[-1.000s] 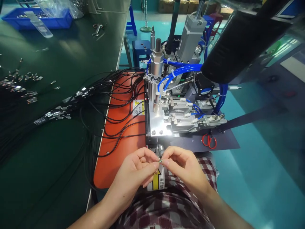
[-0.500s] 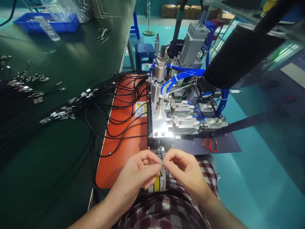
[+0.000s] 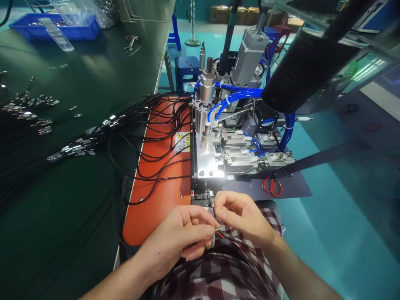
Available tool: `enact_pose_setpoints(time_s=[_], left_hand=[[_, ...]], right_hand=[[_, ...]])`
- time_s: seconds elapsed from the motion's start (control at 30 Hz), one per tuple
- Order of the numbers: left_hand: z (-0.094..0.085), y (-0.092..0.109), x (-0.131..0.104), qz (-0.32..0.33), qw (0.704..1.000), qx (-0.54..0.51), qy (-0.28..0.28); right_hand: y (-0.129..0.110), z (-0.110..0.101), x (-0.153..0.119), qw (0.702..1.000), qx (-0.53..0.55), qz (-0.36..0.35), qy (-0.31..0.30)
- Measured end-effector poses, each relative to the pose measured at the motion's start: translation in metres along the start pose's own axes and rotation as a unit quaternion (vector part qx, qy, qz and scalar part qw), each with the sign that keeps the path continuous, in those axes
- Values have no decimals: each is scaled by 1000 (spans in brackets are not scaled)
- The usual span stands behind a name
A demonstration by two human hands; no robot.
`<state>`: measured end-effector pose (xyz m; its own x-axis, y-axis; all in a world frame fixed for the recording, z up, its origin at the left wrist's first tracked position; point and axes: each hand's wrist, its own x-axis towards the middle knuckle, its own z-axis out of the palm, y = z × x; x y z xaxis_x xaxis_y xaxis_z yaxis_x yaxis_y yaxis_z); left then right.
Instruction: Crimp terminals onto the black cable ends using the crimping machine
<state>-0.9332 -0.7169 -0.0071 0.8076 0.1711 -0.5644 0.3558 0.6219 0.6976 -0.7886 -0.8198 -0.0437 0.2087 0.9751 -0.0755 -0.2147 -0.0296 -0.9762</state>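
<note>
Between thumb and fingertips, my left hand (image 3: 190, 233) pinches the end of a cable, with thin coloured wires (image 3: 220, 235), one red and one green, poking out to the right. The rest of that cable is hidden behind the fingers. My right hand (image 3: 240, 212) hovers just above and right of the wires, apart from them, thumb and forefinger closed together. Whether something tiny sits in that pinch I cannot make out. Just beyond both hands is the small black fixture (image 3: 201, 195) at the front of the machine.
The metal machine (image 3: 208, 154) with blue air tubes stands ahead. Black cables (image 3: 162, 166) lie across an orange board (image 3: 162, 196). Red-handled scissors (image 3: 273, 187) rest on the grey plate. Cable bundles (image 3: 75, 148) and a blue tray (image 3: 56, 31) are on the green table at left.
My hands have come apart: the left moved lower and nearer with the wires, the right drew up slightly from them. The red wire now shows. The whole view shifted a little.
</note>
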Motion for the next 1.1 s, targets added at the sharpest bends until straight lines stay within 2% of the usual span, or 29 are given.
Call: enact_pose_setpoints(time_s=[0.07,0.27,0.4,0.77,0.97,1.1], left_hand=[[0,-1,0,1,1000,5,1],[0,1,0,19,1000,-18,4],[-1,2,1,21,999,-32,2],[-2,0,0,24,999,-25,8],[-2,1,1,26,999,-40,-3],[-3,1,2,13,999,-31,-8]], right_hand=[[0,-3,1,1000,-11,-12,-6],[2,-6,-7,998,-29,-44,46],[6,-2,-14,998,-8,-40,36],[11,9,-11,995,-6,-72,68],[12,10,-13,996,5,-67,58],[10,8,-11,997,46,-52,19]])
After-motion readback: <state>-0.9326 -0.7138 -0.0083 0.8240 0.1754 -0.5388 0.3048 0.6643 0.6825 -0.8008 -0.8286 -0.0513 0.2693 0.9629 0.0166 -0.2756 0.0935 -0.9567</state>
